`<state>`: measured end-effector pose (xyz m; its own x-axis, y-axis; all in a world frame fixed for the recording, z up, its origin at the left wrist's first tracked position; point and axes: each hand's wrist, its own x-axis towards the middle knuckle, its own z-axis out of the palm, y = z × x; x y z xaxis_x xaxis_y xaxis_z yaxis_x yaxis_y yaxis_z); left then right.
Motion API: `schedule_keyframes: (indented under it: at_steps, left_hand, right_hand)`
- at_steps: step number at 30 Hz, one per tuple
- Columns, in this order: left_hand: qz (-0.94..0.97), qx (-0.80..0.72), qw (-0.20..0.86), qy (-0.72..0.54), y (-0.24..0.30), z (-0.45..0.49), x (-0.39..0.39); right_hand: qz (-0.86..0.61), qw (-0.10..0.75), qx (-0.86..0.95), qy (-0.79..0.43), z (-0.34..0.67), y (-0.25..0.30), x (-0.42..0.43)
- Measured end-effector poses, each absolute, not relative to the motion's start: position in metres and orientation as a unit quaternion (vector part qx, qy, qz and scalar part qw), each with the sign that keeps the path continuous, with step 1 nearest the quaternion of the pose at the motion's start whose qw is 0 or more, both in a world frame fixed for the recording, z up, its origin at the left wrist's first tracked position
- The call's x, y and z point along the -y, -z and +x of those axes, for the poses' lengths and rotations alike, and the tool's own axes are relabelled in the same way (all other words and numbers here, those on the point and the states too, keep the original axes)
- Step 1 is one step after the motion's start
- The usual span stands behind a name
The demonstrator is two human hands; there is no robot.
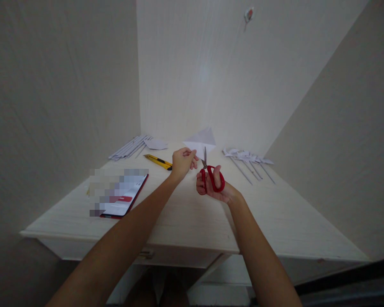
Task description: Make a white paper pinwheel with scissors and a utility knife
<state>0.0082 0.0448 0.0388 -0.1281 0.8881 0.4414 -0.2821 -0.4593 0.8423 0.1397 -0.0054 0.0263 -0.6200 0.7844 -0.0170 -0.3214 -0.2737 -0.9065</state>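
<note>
- Left hand [184, 163]: its grip, thumb against fingers, is closed on the near-left side of a creased white paper sheet [202, 137]. The hold presumably steadies the edge while leaving the adjoining corner accessible.
- Paper sheet: raised before the person, above the far part of the worktop [188, 221], one corner pointing back toward the body; crease lines show across it.
- Right hand [220, 195]: its grip is closed about the red-handled scissors [206, 166], thumb through one loop and fingers at the other, palm turned upward. This posture probably aims the blades away from the body.
- Scissors: blades parted at the paper's near corner; whether any cut has been made cannot be told.
- Utility knife [159, 162]: yellow and black, lying just beyond the left wrist, apparently set aside within reach.
- Tablet [123, 206]: red-edged, lying left of the left forearm, perhaps for easy viewing; part of it is obscured.
- Rear left: a bundle of slender white sticks [128, 148] beside loose paper [156, 144], seemingly grouped as stock.
- Right: paper pinwheels [243, 154] on sticks, laid in a row, apparently clear of the working hands.
</note>
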Motion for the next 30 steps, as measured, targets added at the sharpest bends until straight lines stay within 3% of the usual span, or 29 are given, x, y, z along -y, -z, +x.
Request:
schedule_keyframes:
  at_steps: [30]
  left_hand:
    - [0.511, -0.308, 0.400, -0.696, -0.0375, 0.0079, -0.0470]
  right_hand:
    - [-0.246, 0.372, 0.494, -0.746, 0.1380, -0.0280, 0.0053]
